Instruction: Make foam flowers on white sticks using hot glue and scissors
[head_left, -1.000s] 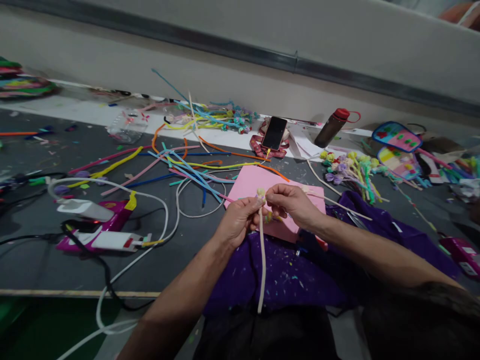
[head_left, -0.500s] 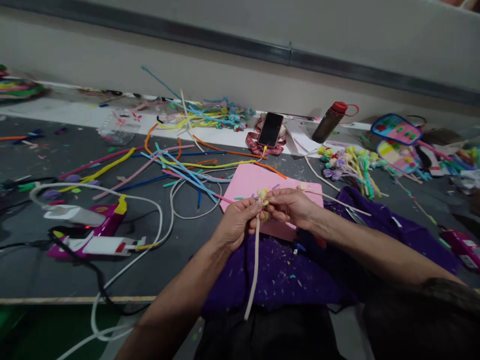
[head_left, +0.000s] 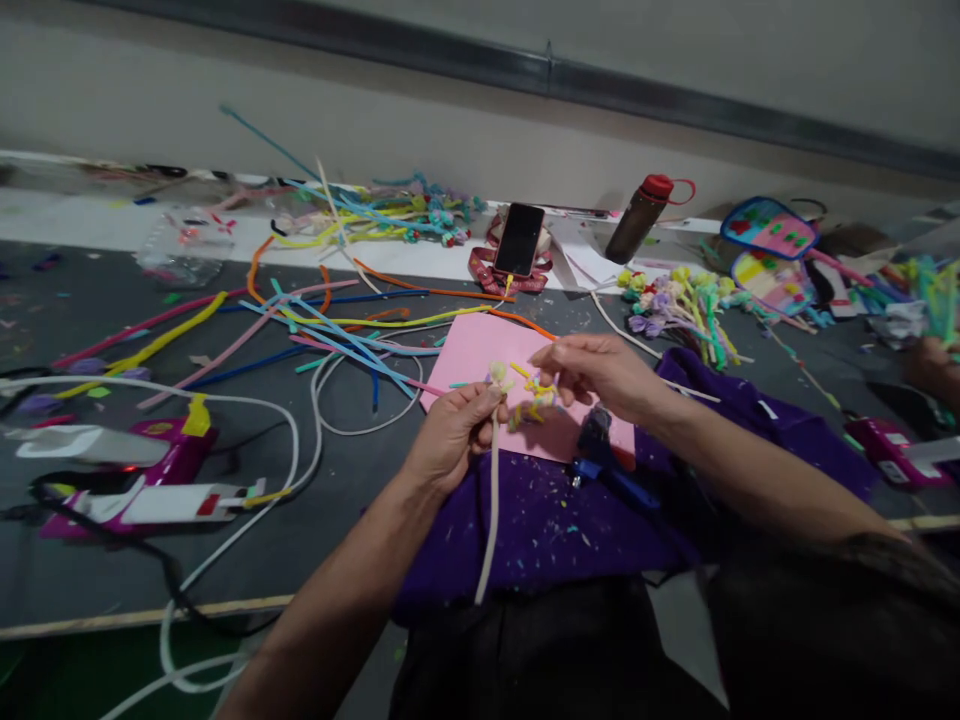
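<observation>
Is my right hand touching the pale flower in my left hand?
Apart: the head view shows pink sheet between the right hand and the flower, held in the left hand.

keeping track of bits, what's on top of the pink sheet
Small yellow pieces lie on the pink sheet. Whatever lies behind the left hand and right hand can't be seen.

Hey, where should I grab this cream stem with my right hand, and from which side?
Probably pinch the cream stem just below the left hand, bringing the right hand in from the right. It is thin and hangs free there, in front of the purple cloth, while the left hand takes up the part under the pale flower head.
</observation>
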